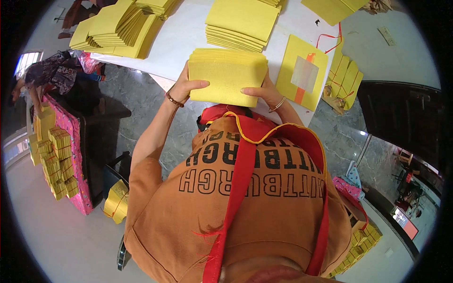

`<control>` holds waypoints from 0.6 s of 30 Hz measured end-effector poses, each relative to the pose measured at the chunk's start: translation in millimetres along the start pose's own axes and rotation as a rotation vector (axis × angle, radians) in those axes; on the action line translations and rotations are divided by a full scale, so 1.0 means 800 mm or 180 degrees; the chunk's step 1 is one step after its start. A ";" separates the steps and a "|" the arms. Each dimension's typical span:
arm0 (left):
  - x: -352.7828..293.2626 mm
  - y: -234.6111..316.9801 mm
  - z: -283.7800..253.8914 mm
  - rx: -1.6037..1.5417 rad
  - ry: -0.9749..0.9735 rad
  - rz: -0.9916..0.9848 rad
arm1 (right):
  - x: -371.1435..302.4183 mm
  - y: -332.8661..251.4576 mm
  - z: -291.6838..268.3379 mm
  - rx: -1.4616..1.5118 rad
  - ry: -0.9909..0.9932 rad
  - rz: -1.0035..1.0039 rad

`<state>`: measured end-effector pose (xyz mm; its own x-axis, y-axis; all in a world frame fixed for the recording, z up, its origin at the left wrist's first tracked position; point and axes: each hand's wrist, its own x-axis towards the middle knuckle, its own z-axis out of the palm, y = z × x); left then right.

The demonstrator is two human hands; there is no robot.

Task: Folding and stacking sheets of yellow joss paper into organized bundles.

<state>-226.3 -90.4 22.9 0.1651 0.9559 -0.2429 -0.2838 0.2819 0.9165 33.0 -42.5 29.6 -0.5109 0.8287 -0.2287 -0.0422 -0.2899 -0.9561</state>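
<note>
Between my two hands is a thick stack of yellow paper (226, 78), held at the table's near edge. My left hand (182, 88) is closed round its left end, thumb lying over the near face. At the right end my right hand (265, 92) grips the same way, its thumb on the front and its fingers hidden behind. Just beyond lies a fanned pile of yellow paper (241, 21). To the right of my right hand lies a flat yellow sheet (289, 61) bearing a silver square (305, 73) and orange strips.
More yellow piles (123, 28) cover the white table (181, 35) at the far left. A red string (329, 36) lies at its right side. Tied yellow bundles (347, 78) sit beyond the right edge. Several bundles (59, 160) rest on a pink-covered table (75, 165) at left.
</note>
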 end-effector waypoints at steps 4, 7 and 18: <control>0.020 0.009 0.002 0.1304 -0.0275 0.0655 | 0.003 -0.006 -0.013 -0.0431 -0.0084 -0.0541; 0.039 -0.020 -0.020 0.2944 -0.0439 0.1037 | 0.012 0.025 -0.030 -0.1368 -0.0102 -0.0941; 0.049 -0.059 -0.044 0.5151 -0.0491 0.2089 | 0.017 0.032 -0.036 -0.2079 0.0002 -0.0868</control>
<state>-239.9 -63.4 -40.8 0.5262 0.8249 0.2063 0.7930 -0.5637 0.2312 49.5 -25.0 -3.4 -0.5548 0.8313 0.0346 0.3553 0.2743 -0.8936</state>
